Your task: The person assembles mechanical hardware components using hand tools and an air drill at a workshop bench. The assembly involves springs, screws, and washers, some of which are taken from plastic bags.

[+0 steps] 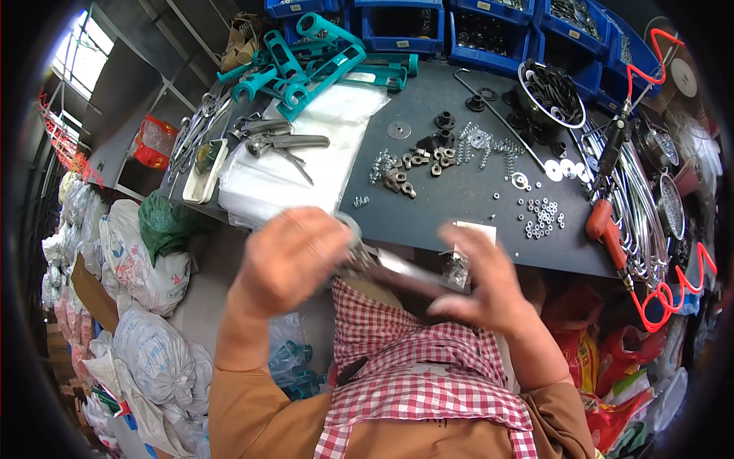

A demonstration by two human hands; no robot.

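Note:
My left hand (294, 256) is closed around one end of a blurred metal handle part (405, 269), held in front of the table's near edge. The part stretches right toward my right hand (489, 287), whose fingers and thumb are spread; whether the thumb touches its tip I cannot tell. Behind the right fingers, partly hidden, is a small white tray (480, 229) with little metal pieces. Beyond my left hand, similar metal trigger handles (287, 143) lie on clear plastic bags (260, 191).
Teal frames (317, 65) are piled at the back left, below blue bins (401, 27). Springs (485, 145), dark metal joints (436, 157), nuts (543, 218) and washers (566, 168) lie on the table. Hooked rods (638, 206) and a red air screwdriver (608, 229) with coiled hose are at right.

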